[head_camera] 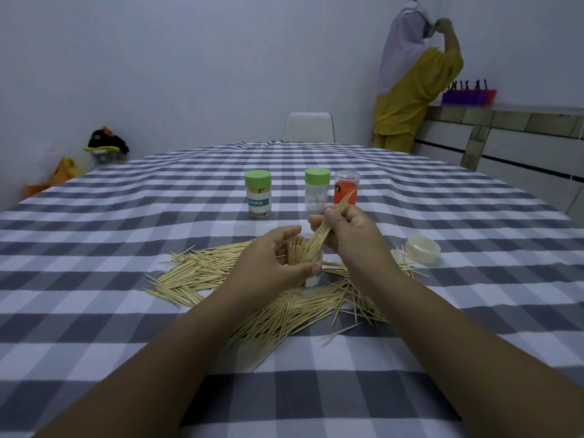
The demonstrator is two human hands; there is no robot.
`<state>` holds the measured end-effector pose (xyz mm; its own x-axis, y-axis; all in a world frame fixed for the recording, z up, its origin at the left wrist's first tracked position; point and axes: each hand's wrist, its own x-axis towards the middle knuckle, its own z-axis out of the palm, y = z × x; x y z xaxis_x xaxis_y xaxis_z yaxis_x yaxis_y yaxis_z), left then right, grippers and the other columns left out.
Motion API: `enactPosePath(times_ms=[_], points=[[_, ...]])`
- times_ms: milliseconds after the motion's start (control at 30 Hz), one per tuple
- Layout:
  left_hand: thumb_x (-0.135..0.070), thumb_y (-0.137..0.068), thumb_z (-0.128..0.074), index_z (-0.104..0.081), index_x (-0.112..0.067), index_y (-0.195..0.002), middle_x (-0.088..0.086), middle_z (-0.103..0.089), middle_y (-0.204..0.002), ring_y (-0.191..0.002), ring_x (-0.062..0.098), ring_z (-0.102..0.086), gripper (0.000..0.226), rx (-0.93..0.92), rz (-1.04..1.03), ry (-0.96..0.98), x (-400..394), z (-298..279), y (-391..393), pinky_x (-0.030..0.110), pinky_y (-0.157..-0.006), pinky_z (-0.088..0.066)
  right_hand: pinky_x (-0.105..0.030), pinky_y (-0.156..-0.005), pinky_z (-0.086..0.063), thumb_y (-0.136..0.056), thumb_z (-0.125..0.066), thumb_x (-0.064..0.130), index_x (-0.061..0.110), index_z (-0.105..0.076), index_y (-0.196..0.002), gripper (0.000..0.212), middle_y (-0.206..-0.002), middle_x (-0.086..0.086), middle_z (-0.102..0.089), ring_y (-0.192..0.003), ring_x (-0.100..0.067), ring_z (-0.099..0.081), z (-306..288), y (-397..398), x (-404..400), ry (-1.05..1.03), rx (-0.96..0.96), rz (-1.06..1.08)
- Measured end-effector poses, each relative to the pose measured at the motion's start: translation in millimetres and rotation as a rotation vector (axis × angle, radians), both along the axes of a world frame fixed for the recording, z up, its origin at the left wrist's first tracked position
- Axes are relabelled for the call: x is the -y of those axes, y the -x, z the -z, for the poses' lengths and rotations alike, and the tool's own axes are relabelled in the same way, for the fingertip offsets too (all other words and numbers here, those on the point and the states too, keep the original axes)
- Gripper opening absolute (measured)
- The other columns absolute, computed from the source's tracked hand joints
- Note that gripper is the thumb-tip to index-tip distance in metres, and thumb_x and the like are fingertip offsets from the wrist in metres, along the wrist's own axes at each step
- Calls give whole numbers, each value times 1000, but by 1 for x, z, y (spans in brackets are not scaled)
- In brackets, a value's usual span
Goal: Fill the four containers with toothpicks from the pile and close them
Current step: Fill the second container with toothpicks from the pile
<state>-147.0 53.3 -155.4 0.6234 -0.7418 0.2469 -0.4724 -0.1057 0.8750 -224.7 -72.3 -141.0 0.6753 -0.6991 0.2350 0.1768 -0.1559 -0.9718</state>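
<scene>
Toothpick pile point(284, 308) surrounds held open container point(311, 263), bristling with toothpicks

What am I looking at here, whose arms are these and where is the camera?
There is no machine: a person wears one wide-angle camera on the head, looking forward and down, so the arms are their own. They sit at a table with a grey and white checked tablecloth. A pile of toothpicks is spread in front of them. The left hand grips an open clear container standing in the pile, and the right hand pinches a bundle of toothpicks going into it. Farther back stand two green-lidded containers, one full and one almost empty, plus a red-labelled container. A loose white lid lies to the right. Another person stands at a counter behind.
</scene>
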Motion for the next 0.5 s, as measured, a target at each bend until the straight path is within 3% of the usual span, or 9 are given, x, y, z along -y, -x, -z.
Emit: enactPosePath(times_ms=[67,367,500], points=[[-25,-69,-83,-45,-23,-139,-8,-61,-123,-99,-2,-63,80,7,-1,0,0,0,0,14,-81,-52,-51,-95,-48,-99,-45,22,25,-59,-92,16,-98,-3,-71,-102,-30,-63,0,-1,-1,-14,-26,-33],[-22,-70,-83,-45,-22,-139,-15,-60,-110,-95,-4,-62,79,-11,8,-9,-1,-2,0,10,-71,-52,-42,-92,-52,-101,-40,23,21,-58,-107,19,-105,-6,-69,-100,-24,-65,-3,4,-1,-78,-59,-118],[-22,-70,-83,-46,-22,-138,-16,-61,-109,-95,-4,-62,78,-15,6,-7,-1,-2,0,10,-71,-52,-42,-97,-48,-101,-38,21,21,-61,-100,23,-105,-3,-70,-104,-18,-64,-4,5,-3,-57,-64,-113]])
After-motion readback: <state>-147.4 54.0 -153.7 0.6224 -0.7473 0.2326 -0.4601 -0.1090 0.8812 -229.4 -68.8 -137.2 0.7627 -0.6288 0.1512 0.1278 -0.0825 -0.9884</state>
